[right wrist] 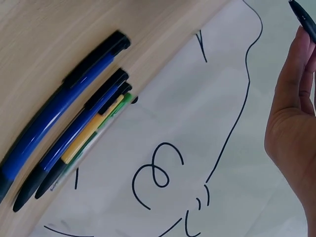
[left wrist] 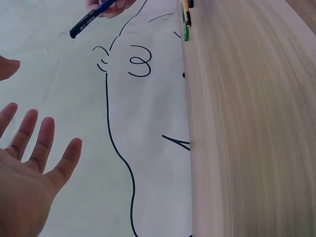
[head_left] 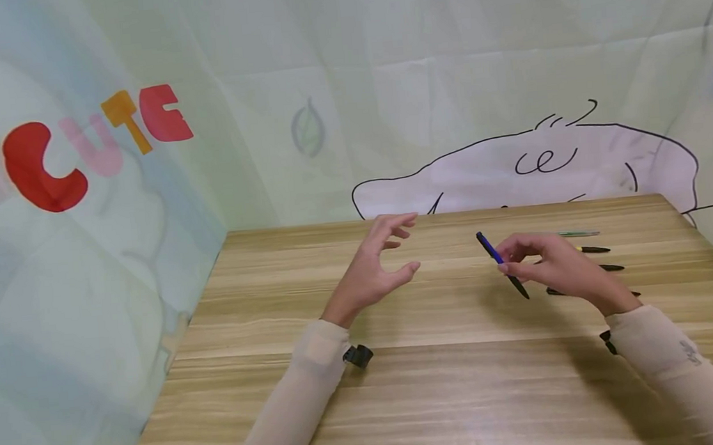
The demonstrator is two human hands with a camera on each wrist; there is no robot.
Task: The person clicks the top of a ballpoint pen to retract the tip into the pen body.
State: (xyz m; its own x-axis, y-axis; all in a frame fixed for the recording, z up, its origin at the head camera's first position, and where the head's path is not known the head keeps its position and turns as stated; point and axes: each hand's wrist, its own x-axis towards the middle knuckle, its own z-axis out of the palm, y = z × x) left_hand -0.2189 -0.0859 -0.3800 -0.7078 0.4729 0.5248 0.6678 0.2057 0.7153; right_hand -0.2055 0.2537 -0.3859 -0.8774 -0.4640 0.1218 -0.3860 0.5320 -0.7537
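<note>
My right hand (head_left: 545, 263) pinches a blue pen with black ends (head_left: 490, 247) between thumb and fingers, held tilted above the table. In the left wrist view the same blue pen (left wrist: 91, 19) shows at the top. My left hand (head_left: 375, 266) is raised over the table to its left, fingers spread and nothing in it. Behind and beneath the right hand several pens lie in a row: a green one (head_left: 579, 233), a yellow and black one (head_left: 594, 249), and blue ones with black ends, one nearest (right wrist: 59, 113) in the right wrist view.
The wooden table (head_left: 408, 400) runs back to a pale printed cloth (head_left: 292, 39) with a line-drawn figure. Another cloth side with coloured letters (head_left: 122, 122) stands at the left. Each wrist wears a small black device, the left one (head_left: 359, 356) plainly seen.
</note>
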